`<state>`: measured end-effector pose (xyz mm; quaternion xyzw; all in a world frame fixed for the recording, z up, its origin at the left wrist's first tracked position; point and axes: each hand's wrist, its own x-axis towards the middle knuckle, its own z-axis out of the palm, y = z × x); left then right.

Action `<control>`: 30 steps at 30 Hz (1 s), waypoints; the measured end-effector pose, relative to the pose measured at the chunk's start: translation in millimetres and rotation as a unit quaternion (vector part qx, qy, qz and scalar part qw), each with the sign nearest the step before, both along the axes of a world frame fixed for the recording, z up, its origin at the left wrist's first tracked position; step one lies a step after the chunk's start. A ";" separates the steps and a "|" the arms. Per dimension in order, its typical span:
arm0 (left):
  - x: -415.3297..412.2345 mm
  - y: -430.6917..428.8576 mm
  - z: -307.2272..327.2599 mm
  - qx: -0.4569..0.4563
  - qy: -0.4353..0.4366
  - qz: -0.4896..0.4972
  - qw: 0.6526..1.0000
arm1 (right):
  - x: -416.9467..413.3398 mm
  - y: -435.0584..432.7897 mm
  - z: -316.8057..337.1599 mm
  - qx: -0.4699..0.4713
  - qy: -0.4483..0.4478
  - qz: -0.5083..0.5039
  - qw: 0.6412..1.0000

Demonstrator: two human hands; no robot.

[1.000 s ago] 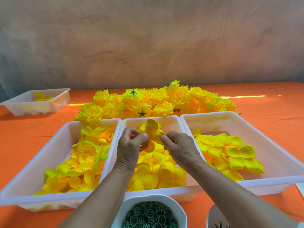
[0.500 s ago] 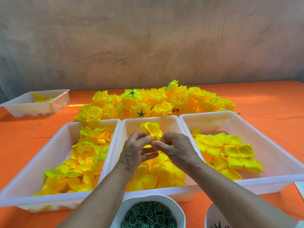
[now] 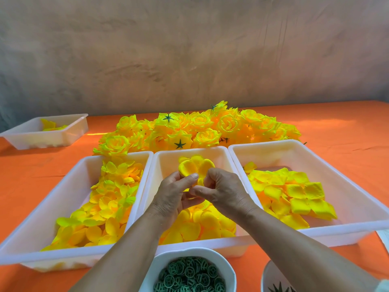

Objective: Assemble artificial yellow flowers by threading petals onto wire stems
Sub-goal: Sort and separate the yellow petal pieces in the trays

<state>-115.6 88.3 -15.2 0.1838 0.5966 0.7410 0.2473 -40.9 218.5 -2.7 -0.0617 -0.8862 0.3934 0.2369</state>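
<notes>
Over the middle white tray [image 3: 221, 153], my left hand [image 3: 173, 193] and my right hand [image 3: 224, 189] meet and together pinch a small yellow petal cluster [image 3: 194, 166] that fans up above my fingertips. Any stem under it is hidden by my fingers. Round yellow petals [image 3: 197, 225] fill the near part of that tray. The left tray [image 3: 73, 175] holds smaller cupped petals [image 3: 109, 199], and the right tray [image 3: 345, 186] holds larger flat petals [image 3: 294, 197]. A heap of finished yellow flowers [image 3: 200, 129] lies behind the trays.
A white bowl [image 3: 228, 268] of green ring pieces [image 3: 189, 275] sits at the near edge, with a second white bowl [image 3: 266, 275] of green star pieces to its right. A small tray [image 3: 69, 131] with a few petals stands far left on the orange tablecloth [image 3: 336, 127].
My hands have closed in on each other and the petal cluster has spread wider above my fingers. The view has tilted slightly.
</notes>
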 end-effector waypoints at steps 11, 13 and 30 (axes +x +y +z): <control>-4.0 -3.0 2.9 0.032 -0.055 0.054 0.996 | 2.7 -0.8 5.7 -0.075 0.010 0.042 0.996; -2.5 -2.5 4.3 0.034 -0.052 0.058 0.996 | 2.9 0.5 6.9 -0.109 0.023 0.034 0.993; -11.9 -6.7 7.9 0.060 -0.108 0.224 0.967 | -7.3 16.3 3.7 -0.163 0.092 -0.148 0.971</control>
